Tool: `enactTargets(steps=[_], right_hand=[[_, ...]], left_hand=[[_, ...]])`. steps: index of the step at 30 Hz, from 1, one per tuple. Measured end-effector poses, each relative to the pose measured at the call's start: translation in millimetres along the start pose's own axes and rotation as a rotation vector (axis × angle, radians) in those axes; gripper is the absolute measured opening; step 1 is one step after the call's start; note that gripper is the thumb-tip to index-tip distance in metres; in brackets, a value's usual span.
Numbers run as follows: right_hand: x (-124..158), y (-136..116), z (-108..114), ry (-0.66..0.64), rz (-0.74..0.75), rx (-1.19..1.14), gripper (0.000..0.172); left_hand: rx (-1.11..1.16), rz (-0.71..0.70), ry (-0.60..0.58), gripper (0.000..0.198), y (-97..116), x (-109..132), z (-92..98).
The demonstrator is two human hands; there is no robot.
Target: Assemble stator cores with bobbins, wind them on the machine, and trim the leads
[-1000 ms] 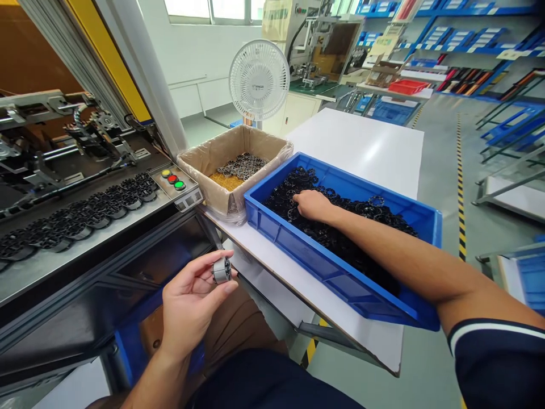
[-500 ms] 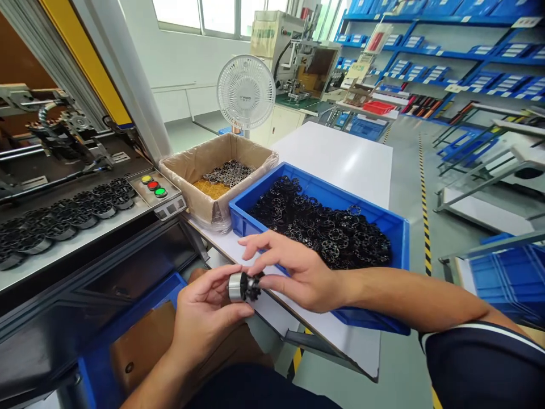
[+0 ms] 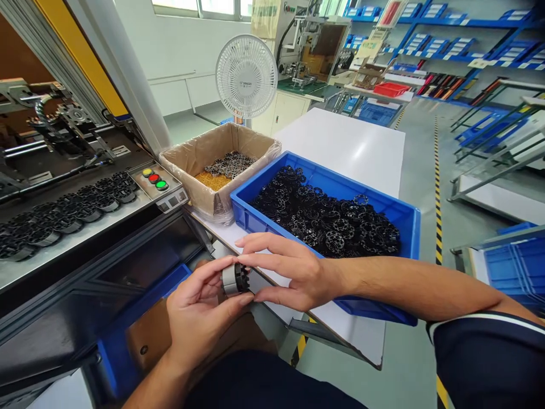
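A short metal cylinder with a black toothed end (image 3: 234, 279) is held between the thumb and fingers of my left hand (image 3: 198, 304). My right hand (image 3: 293, 272) is at the black end, its thumb and fingertips apart around that side; no separate part shows between them. Beyond my hands, a blue bin (image 3: 409, 238) holds a heap of black ring-shaped parts (image 3: 336, 227). A plastic-lined carton (image 3: 204, 199) stands to its left, with dark metallic rings (image 3: 230, 165) and yellow pieces (image 3: 213, 180) inside.
On the left, a machine ledge carries rows of black and metal parts (image 3: 63, 213) beside a button box (image 3: 159, 184). A white fan (image 3: 247, 76) stands behind the carton. The white table's corner (image 3: 370, 346) juts out near my right forearm. Blue shelving (image 3: 464, 57) is at the back right.
The view has shifted slightly. My right thumb and fingers have spread from the cylinder's black end, which now shows more clearly. My left hand still holds the cylinder.
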State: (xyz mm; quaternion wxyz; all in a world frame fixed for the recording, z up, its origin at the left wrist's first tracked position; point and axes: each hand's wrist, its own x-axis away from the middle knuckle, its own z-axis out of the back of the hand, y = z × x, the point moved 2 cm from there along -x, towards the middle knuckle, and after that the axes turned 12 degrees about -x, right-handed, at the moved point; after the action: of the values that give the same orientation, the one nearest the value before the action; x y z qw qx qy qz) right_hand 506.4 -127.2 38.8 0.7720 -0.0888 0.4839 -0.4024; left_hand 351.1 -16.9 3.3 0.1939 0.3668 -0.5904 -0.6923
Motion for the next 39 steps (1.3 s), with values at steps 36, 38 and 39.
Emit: enactTargets(steps=[36,38,39], right_hand=[[2,1,-3,0.029,0.083,0.182,0.026],[1,5,0,0.037,-0.015,0.067,0.038],[1,9,2,0.043,-0.073,0.001,0.047]], left_hand=[[0.076,0.163,-0.237,0.047,-4,9,-2.6],[0.055,0.161,-0.243,0.044,-6,16,-1.9],[0.042,0.154,-0.257,0.043,-7,18,-1.5]])
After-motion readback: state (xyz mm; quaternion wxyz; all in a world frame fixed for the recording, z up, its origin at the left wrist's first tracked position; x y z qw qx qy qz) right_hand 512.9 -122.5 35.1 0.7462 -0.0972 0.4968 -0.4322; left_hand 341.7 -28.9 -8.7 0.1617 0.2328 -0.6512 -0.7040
